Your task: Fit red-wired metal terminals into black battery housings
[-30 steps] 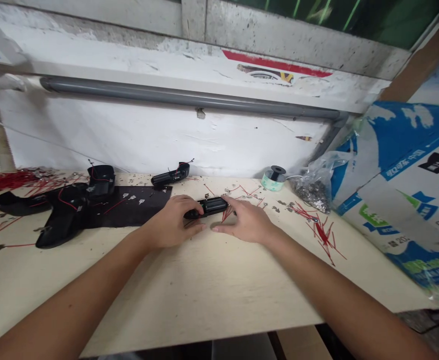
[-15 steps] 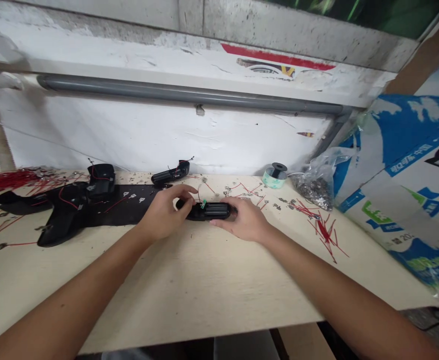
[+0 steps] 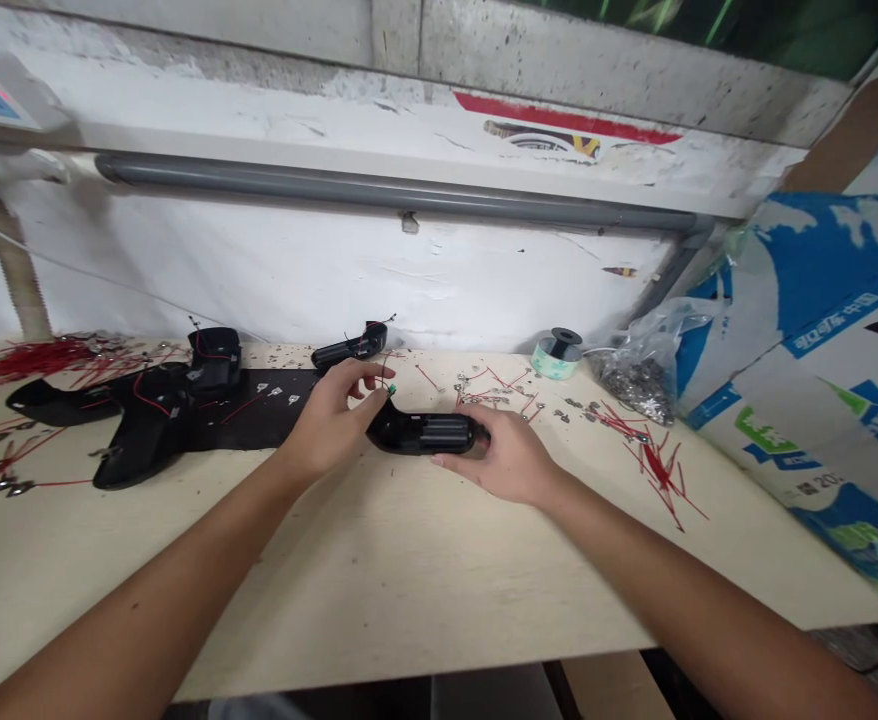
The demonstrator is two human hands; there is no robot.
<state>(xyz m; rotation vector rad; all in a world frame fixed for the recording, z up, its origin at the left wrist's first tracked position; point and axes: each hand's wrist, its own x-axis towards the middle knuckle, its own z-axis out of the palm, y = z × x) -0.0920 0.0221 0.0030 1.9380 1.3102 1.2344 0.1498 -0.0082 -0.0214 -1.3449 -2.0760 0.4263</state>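
My right hand [image 3: 510, 455] grips the right end of a curved black plastic housing [image 3: 409, 432] with a ribbed, battery-bay-like recess, just above the wooden table. In my left hand [image 3: 341, 410], thumb and fingers pinch a small green circuit board [image 3: 391, 389] by the left end of the housing. A thin wire rises from the board. Behind my left hand lies a similar black housing [image 3: 345, 350] with a red wire. More black housings [image 3: 146, 430] rest at the left, on and beside a black mat [image 3: 248, 415].
Red wires [image 3: 26, 365] are heaped at the far left, and more red wires [image 3: 660, 465] lie at the right. Small metal pieces are scattered along the back. A tape roll [image 3: 555, 355], a plastic bag of metal parts [image 3: 638, 380] and a blue-white carton [image 3: 821, 380] stand right.
The green board has come up and left from over the housing with my left hand. My right hand still grips the housing. The whole view has shifted slightly.
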